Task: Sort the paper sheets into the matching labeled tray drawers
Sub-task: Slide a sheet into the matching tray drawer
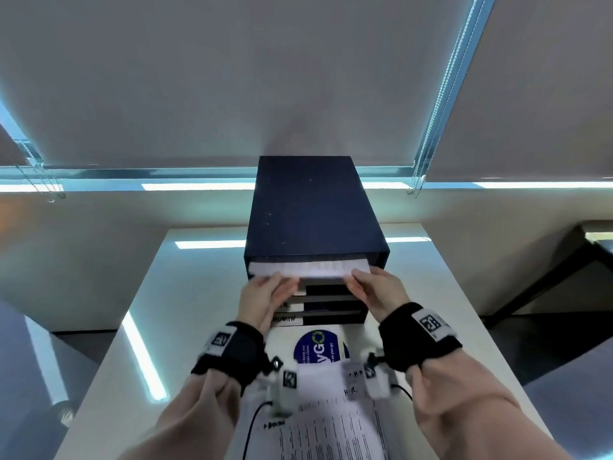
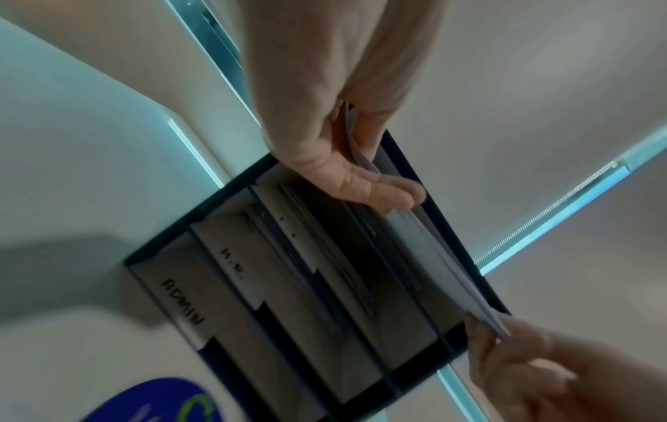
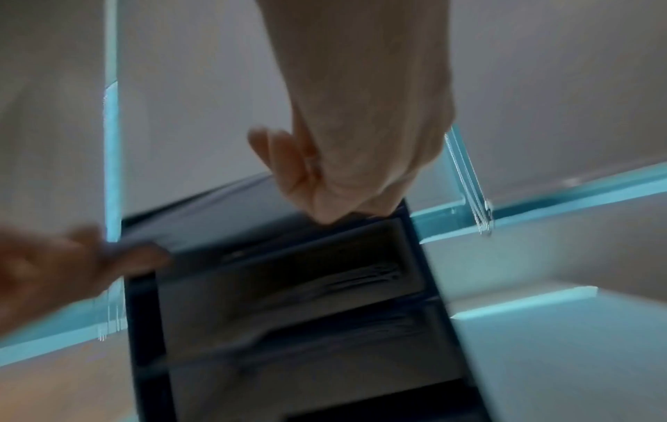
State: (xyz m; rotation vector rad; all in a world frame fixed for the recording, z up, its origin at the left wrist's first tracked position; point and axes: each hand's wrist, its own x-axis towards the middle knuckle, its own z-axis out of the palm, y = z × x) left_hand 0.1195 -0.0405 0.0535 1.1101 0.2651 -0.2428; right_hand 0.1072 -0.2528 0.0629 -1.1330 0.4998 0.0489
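Observation:
A dark navy drawer cabinet stands on the white table. A thin set of white paper sheets sticks partly out of its top drawer slot. My left hand pinches the sheets' left front edge and my right hand pinches the right front corner. In the left wrist view the left hand holds the sheets between thumb and fingers, above drawers labelled H.R and ADMIN. The right wrist view is blurred; the right hand sits at the top slot.
More printed sheets lie on the table in front of the cabinet, under my wrists, next to a round blue logo. Lower drawers hold papers. A wall with window blinds rises behind the cabinet. Table edges drop off left and right.

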